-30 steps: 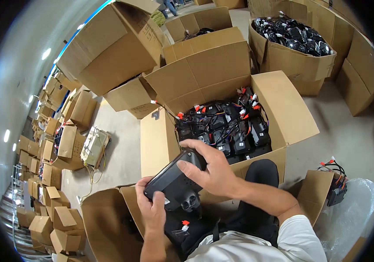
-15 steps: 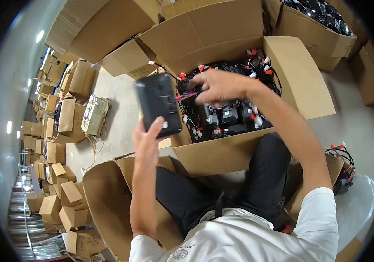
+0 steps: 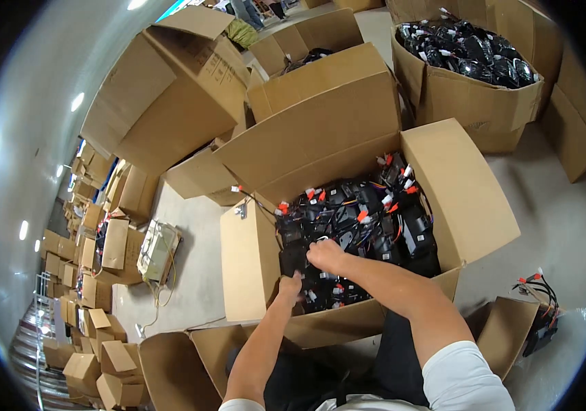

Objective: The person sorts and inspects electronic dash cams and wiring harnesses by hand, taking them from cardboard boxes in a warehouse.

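A large open carton [image 3: 484, 188] in front of me is packed with black plastic units with wires and red and white plugs [image 3: 390, 205]. My left hand [image 3: 290, 288], slightly blurred, is at its near left corner, closed on the edge of a flat black plastic case [image 3: 293, 259] lying low among the others. Just to the right, my right hand [image 3: 326, 256] is closed over the units, its fingers curled and pressed together. Whatever sits in those fingers is hidden; a small white bit shows at their tips.
A carton of black wrapped parts [image 3: 474, 58] stands at the far right. Tall cartons [image 3: 169, 103] crowd the far left. A pale machine with a cable [image 3: 158, 250] is on the floor at left. Near my right side, a small carton [image 3: 508, 332] stands beside black units with wires [image 3: 544, 318].
My left hand has brought the black case from above the carton's left edge down into it. The right hand has moved lower and closed. The head view has tilted up.
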Demonstrator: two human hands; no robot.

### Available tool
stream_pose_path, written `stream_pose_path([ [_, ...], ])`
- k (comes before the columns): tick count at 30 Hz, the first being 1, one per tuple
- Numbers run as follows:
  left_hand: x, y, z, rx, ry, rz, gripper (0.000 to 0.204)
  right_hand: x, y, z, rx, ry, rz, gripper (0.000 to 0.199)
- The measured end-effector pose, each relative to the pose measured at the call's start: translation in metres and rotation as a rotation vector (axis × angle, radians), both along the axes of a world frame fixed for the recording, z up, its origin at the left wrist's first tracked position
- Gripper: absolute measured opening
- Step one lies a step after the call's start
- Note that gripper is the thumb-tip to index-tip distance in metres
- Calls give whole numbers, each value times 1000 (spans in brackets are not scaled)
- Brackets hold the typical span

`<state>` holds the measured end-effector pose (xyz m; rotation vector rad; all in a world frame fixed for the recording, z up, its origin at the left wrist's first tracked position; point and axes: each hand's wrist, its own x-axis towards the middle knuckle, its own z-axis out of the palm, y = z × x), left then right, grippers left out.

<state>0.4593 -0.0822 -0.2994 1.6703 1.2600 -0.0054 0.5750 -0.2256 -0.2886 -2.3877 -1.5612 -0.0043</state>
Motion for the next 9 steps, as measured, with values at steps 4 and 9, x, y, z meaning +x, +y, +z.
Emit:
stream_pose_path([
  [4,-5,-9,26,410,367,-469,53,6,-2,-6,-29,29,-30,16],
  [9,3,-27,38,1021,502,-1192,77,6,5,-6,-178,78,24,20],
])
